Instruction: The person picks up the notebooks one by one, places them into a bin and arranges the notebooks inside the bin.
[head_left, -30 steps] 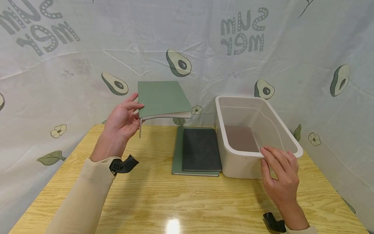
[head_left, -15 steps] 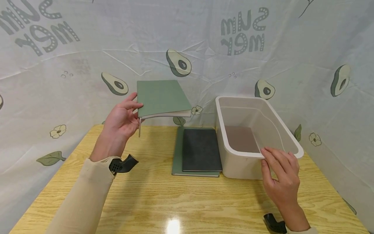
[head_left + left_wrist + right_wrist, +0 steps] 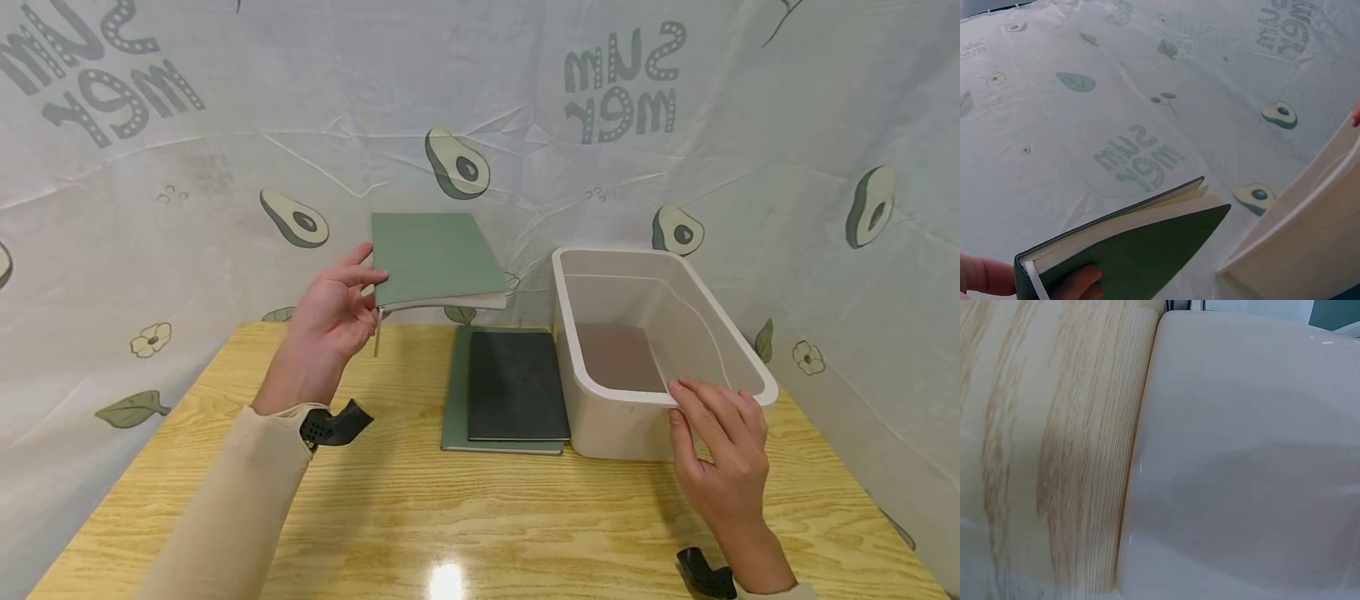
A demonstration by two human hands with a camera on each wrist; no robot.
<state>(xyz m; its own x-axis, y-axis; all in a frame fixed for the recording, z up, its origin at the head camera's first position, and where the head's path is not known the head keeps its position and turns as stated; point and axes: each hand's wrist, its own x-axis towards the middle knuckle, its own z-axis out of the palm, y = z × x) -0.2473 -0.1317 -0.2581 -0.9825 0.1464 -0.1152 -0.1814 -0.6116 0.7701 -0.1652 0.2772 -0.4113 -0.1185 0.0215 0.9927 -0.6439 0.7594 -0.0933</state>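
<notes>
My left hand (image 3: 333,312) grips a green notebook (image 3: 438,257) by its spine side, held up above the table. Its pages (image 3: 1129,219) fan slightly at the loose edge, and a pale ribbon bookmark (image 3: 1036,281) hangs from the spine end. My right hand (image 3: 723,442) holds the near rim of a beige plastic bin (image 3: 618,425), fingers over the edge and thumb on the outer wall. In the right wrist view only the bin's outer wall (image 3: 1247,456) shows beside the table; the hand itself is out of that view.
Left of the bin, a black notebook (image 3: 517,387) lies on a larger green notebook (image 3: 455,408) on the wooden table (image 3: 480,517). Behind the table hangs a pale curtain (image 3: 360,100) printed with avocados and lettering.
My left hand has moved a little to the right with the green notebook, nearer to the bin. My right hand stays on the rim.
</notes>
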